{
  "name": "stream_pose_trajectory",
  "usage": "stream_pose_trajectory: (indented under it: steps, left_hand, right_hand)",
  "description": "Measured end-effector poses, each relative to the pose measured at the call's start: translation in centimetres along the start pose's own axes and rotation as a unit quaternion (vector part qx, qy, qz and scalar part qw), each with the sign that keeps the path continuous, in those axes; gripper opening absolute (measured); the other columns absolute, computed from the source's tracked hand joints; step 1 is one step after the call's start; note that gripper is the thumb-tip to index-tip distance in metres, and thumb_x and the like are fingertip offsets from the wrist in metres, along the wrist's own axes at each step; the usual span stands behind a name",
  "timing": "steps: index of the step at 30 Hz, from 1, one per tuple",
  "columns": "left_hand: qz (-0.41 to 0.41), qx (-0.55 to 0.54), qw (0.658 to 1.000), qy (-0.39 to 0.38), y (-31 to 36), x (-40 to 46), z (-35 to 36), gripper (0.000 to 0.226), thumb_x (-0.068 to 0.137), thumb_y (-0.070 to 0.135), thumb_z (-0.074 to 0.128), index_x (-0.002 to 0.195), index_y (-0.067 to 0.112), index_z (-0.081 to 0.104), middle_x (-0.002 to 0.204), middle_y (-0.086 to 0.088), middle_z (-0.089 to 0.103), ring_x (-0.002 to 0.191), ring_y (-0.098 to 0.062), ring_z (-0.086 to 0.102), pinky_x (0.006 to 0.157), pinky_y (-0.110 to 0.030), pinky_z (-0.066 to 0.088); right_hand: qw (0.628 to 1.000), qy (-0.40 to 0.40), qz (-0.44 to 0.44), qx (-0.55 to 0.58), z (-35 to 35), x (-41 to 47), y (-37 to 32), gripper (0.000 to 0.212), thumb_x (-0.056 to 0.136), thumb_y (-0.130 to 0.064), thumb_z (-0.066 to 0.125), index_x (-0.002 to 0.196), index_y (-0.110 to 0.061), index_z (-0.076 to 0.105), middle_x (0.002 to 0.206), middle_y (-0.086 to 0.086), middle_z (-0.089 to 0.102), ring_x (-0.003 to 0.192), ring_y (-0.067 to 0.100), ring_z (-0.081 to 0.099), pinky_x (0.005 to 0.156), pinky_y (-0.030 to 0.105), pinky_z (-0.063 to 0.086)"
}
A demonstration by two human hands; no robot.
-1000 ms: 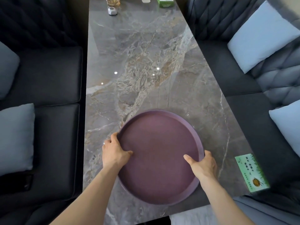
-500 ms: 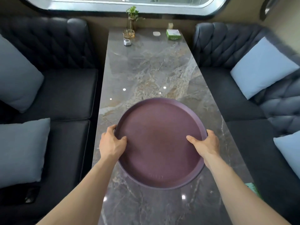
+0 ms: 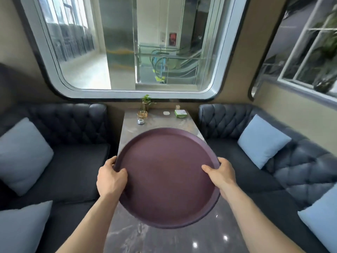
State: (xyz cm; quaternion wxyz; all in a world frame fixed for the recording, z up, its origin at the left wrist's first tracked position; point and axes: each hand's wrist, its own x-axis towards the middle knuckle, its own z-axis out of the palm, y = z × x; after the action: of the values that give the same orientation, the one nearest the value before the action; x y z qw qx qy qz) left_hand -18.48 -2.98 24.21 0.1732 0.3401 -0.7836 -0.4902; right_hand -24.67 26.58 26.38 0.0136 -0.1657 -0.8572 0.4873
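A large round purple tray (image 3: 166,178) with a low rim is held up above the grey marble table (image 3: 164,240), and nothing lies in it. My left hand (image 3: 111,178) grips its left rim, thumb on the inside and fingers curled under. On the opposite side my right hand (image 3: 219,175) grips the right rim the same way. The tray hides the middle of the table.
At the table's far end stand a small plant in a glass vase (image 3: 145,105), an amber glass dish (image 3: 142,114), a small silver object (image 3: 141,121) and a green box (image 3: 180,113). Dark tufted sofas (image 3: 300,165) with pale blue cushions (image 3: 262,140) flank the table; a big window (image 3: 135,44) lies beyond.
Both hands have lifted the tray off the table and raised it. My view has tilted up, so the window and the far wall now show.
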Motion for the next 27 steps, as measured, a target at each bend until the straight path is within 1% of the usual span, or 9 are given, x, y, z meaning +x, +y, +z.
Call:
stream_pose_trajectory:
  steps: [3, 5, 7, 10, 14, 17, 21, 23, 27]
  left_hand:
    - [0.015, -0.022, 1.0, 0.008, 2.7, 0.1, -2.0, 0.058, 0.074, 0.01, 0.058, 0.128, 0.027, 0.063, 0.108, 0.0, 0.073, 0.102, -0.031, 0.064, 0.089, -0.043, 0.05]
    - [0.023, -0.034, 0.999, 0.009, 4.2, 0.2, -3.3, 0.058, 0.073, 0.01, 0.058, 0.128, 0.028, 0.063, 0.11, 0.0, 0.073, 0.104, -0.031, 0.064, 0.091, -0.042, 0.05]
    - [0.025, -0.045, 0.999, 0.006, 5.7, 0.1, -4.5, 0.057, 0.073, 0.009, 0.057, 0.126, 0.029, 0.065, 0.107, 0.001, 0.073, 0.102, -0.03, 0.064, 0.091, -0.041, 0.05]
    - [0.022, -0.069, 0.997, 0.0, 7.6, -0.2, -6.2, 0.056, 0.073, 0.008, 0.057, 0.123, 0.03, 0.067, 0.101, 0.002, 0.073, 0.098, -0.029, 0.064, 0.09, -0.041, 0.05]
    - [0.033, -0.088, 0.996, -0.009, 9.7, -0.7, -7.7, 0.059, 0.073, 0.007, 0.057, 0.127, 0.03, 0.066, 0.102, 0.002, 0.073, 0.097, -0.029, 0.065, 0.088, -0.04, 0.051]
    - [0.041, -0.098, 0.994, -0.016, 11.2, -1.4, -8.4, 0.058, 0.075, 0.005, 0.056, 0.128, 0.027, 0.064, 0.1, 0.002, 0.07, 0.096, -0.029, 0.062, 0.084, -0.038, 0.049]
    - [0.052, -0.111, 0.992, -0.027, 13.1, -2.9, -8.6, 0.059, 0.074, 0.004, 0.056, 0.127, 0.028, 0.065, 0.1, 0.001, 0.07, 0.094, -0.03, 0.062, 0.082, -0.037, 0.048]
    - [0.057, -0.112, 0.992, -0.033, 13.9, -3.5, -8.6, 0.058, 0.073, 0.006, 0.056, 0.125, 0.029, 0.067, 0.103, -0.001, 0.072, 0.096, -0.032, 0.064, 0.084, -0.038, 0.05]
    - [0.073, -0.116, 0.989, -0.051, 15.4, -5.4, -7.7, 0.054, 0.073, 0.005, 0.056, 0.12, 0.028, 0.07, 0.096, -0.001, 0.072, 0.094, -0.033, 0.064, 0.081, -0.037, 0.049]
  right_hand:
    - [1.0, 0.0, -0.026, 0.005, -1.4, -0.8, -2.6, 0.03, 0.082, -0.021, 0.074, 0.111, -0.016, 0.065, 0.106, 0.003, 0.07, 0.094, 0.024, 0.067, 0.09, 0.045, 0.056]
    - [0.999, 0.008, -0.05, 0.013, -2.2, -1.5, -4.1, 0.038, 0.084, -0.021, 0.071, 0.121, -0.016, 0.063, 0.115, 0.002, 0.068, 0.101, 0.024, 0.066, 0.094, 0.045, 0.055]
    - [0.997, 0.019, -0.064, 0.034, -2.9, -2.3, -5.4, 0.048, 0.087, -0.016, 0.068, 0.133, -0.014, 0.056, 0.121, -0.002, 0.062, 0.103, 0.021, 0.061, 0.097, 0.039, 0.051]
    - [0.995, 0.04, -0.064, 0.067, -4.2, -3.8, -6.9, 0.054, 0.091, -0.009, 0.065, 0.142, -0.014, 0.046, 0.127, 0.003, 0.057, 0.102, 0.021, 0.056, 0.089, 0.031, 0.046]
    - [0.991, 0.077, -0.079, 0.077, -5.8, -5.6, -8.4, 0.054, 0.091, -0.01, 0.063, 0.142, -0.015, 0.049, 0.137, 0.008, 0.059, 0.117, 0.028, 0.06, 0.093, 0.033, 0.047]
    - [0.989, 0.092, -0.082, 0.084, -7.3, -6.8, -9.1, 0.053, 0.091, -0.008, 0.06, 0.143, -0.016, 0.05, 0.136, 0.005, 0.061, 0.119, 0.027, 0.06, 0.097, 0.034, 0.049]
    - [0.985, 0.111, -0.085, 0.099, -9.4, -7.7, -9.6, 0.052, 0.089, -0.006, 0.055, 0.14, -0.016, 0.054, 0.132, 0.006, 0.064, 0.116, 0.029, 0.062, 0.101, 0.044, 0.052]
    - [0.984, 0.119, -0.086, 0.098, -10.5, -8.0, -9.6, 0.051, 0.086, -0.006, 0.052, 0.136, -0.018, 0.057, 0.13, 0.006, 0.065, 0.114, 0.03, 0.063, 0.097, 0.042, 0.054]
    - [0.98, 0.141, -0.086, 0.112, -13.3, -8.0, -9.0, 0.052, 0.081, -0.006, 0.049, 0.129, -0.02, 0.062, 0.124, 0.007, 0.067, 0.103, 0.03, 0.066, 0.08, 0.035, 0.054]
